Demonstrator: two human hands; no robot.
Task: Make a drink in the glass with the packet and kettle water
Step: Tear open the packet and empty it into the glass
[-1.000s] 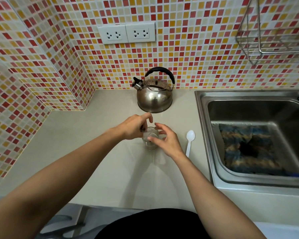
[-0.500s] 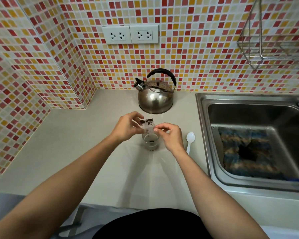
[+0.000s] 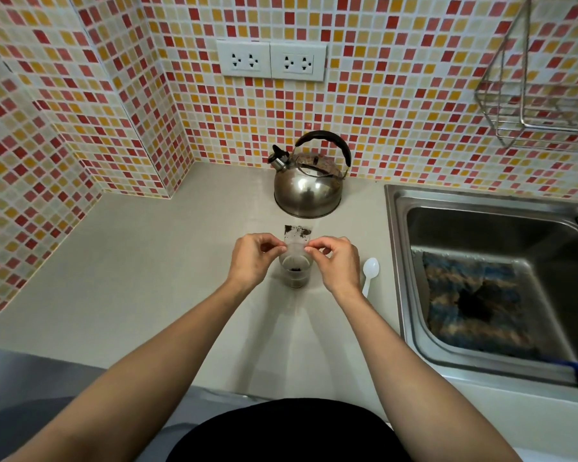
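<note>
Pinching the packet (image 3: 296, 237) from both sides, the left hand (image 3: 252, 258) and right hand (image 3: 337, 261) hold it upright over the glass (image 3: 294, 273), fingertips closed on its lower edges. Dark powder sits in the glass and clings inside the packet's top. Behind stands the kettle (image 3: 309, 185); a white spoon (image 3: 369, 275) lies right.

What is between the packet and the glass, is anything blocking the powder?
Nothing visible blocks it. Both hands, left hand and right hand, pinch the packet upside down right over the open glass, and dark powder already lies inside.
</note>
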